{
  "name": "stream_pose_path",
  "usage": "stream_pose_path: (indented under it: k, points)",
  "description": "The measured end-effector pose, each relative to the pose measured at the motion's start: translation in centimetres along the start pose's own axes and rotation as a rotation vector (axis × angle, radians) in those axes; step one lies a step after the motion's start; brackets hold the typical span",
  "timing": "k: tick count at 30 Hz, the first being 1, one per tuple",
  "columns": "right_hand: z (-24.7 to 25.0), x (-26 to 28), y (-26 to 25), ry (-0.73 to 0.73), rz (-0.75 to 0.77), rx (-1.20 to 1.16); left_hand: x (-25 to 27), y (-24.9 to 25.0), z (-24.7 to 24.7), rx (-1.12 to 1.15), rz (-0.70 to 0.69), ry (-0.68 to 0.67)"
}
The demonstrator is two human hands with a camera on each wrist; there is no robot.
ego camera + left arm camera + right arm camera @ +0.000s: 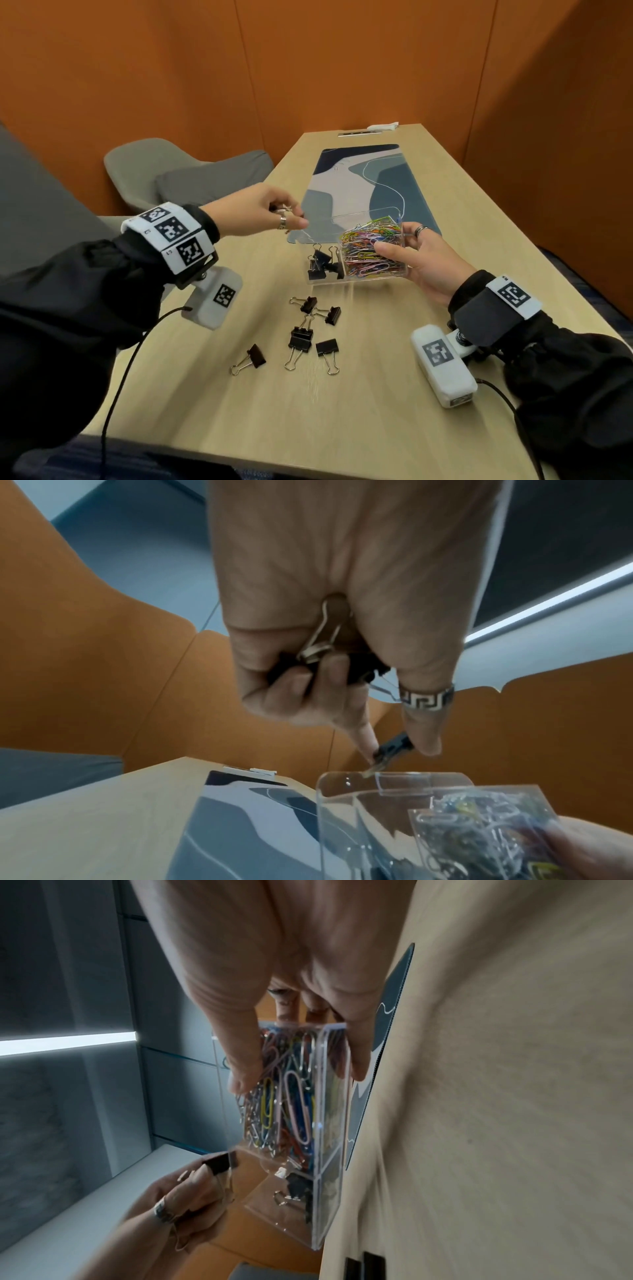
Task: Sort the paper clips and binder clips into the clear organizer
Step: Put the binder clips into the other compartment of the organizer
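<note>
My right hand [411,253] grips the clear organizer [342,279] and holds it tilted just above the table, thumb on its near wall. Its right compartment is packed with coloured paper clips [371,246]; the left one holds a few black binder clips [322,263]. My left hand [294,219] hovers left of the organizer's rim [377,777]. It pinches one black binder clip [394,746] between thumb and finger and keeps more curled in the palm [318,647]. Several loose binder clips [301,339] lie on the wooden table in front of the organizer.
A blue and grey patterned desk mat [359,178] lies behind the organizer. Grey chairs [191,171] stand left of the table, and orange walls close in at the back and right. A small white item [383,127] sits at the table's far end.
</note>
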State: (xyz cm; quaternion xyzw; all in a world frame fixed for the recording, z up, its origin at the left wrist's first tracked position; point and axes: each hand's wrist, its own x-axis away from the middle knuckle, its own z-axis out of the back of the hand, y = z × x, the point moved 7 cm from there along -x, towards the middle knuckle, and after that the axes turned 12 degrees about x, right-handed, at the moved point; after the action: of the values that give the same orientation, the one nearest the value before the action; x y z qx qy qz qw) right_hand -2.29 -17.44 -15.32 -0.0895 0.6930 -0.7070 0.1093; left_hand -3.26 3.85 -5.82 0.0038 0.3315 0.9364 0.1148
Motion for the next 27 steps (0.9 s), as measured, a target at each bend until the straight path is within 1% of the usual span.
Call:
stream_pose_path:
  k: [4, 6, 8, 11, 13, 16, 18, 20, 24, 27]
  points:
    - [-0.2, 0.0, -0.1, -0.018, 0.018, 0.012, -0.9, 1.2, -1.7, -0.166, 0.060, -0.125]
    - [-0.2, 0.1, -0.3, -0.026, 0.030, 0.029, -1.2, 1.2, -2.5, -0.175, 0.095, -0.172]
    - [-0.3, 0.1, -0.3, -0.028, 0.038, 0.038, -1.4, 1.2, -2.9, -0.172, 0.102, -0.181]
    - [-0.3, 0.1, -0.3, -0.027, 0.040, 0.044, -1.6, 1.3, -2.9, -0.170, 0.090, -0.093]
    - [-0.3, 0.1, -0.3, -0.030, 0.049, 0.039, -1.6, 1.5, -2.8, -0.055, 0.092, -0.025]
    - [-0.4, 0.1, -0.3, -0.030, 0.049, 0.039, -1.5, 1.5, -3.1, 0.153, 0.134, -0.006]
    - [-0.3, 0.0, -0.3, -0.018, 0.049, 0.039, -1.6, 1.6, -3.3, 0.212, 0.149, -0.007]
    - [-0.3, 0.0, -0.3, -0.013, 0.047, 0.042, -1.8, 1.8, -3.4, 0.162, 0.116, 0.007]
    - [-0.3, 0.0, -0.4, -0.017, 0.048, 0.044, -2.1, 2.1, -3.3, 0.006, -0.002, 0.052]
    - [-0.2, 0.0, -0.3, -0.010, 0.038, 0.046, -2.2, 2.2, -3.1, 0.000, -0.064, 0.074]
